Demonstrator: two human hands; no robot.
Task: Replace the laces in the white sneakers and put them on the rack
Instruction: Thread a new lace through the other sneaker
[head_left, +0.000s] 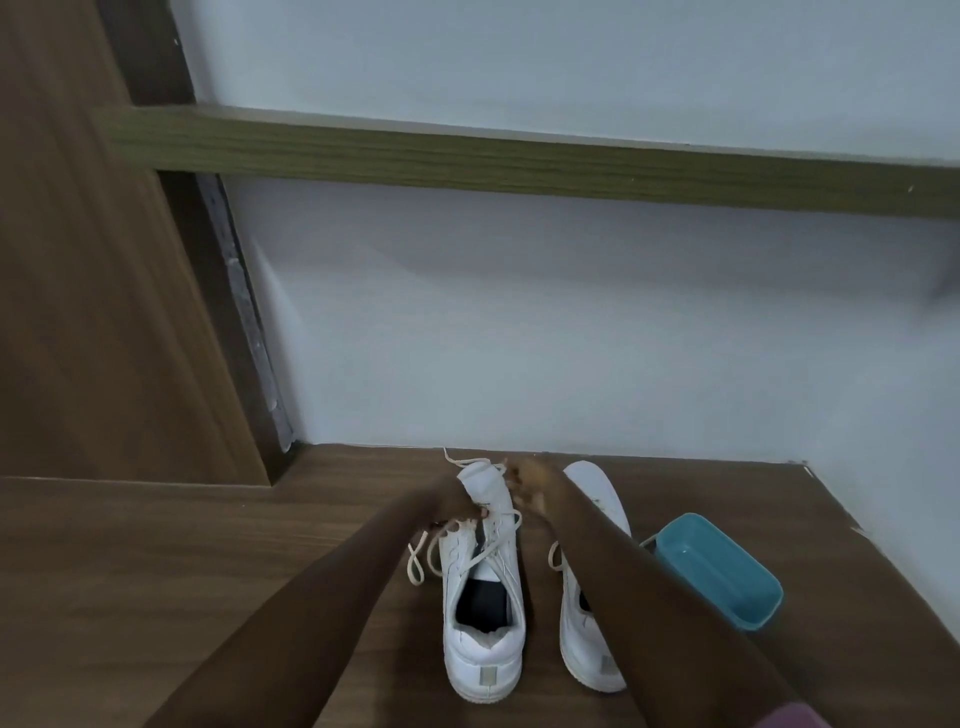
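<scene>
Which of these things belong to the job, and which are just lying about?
Job: left sneaker, gripped by left hand; right sneaker; laces; blurred right hand.
Lying about: blue tub, door.

Left hand (457, 506) and blurred right hand (524, 483) at laces (423, 558) of one white sneaker (483, 639).

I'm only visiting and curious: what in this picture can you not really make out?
- Right hand, head view: smeared by motion blur, so I cannot tell whether it holds anything.
- Right sneaker, head view: the right forearm crosses it and hides its laces and most of its opening.
- Left hand, head view: it grips the left sneaker by the laces; whether lace or tongue is too small to tell.
</scene>
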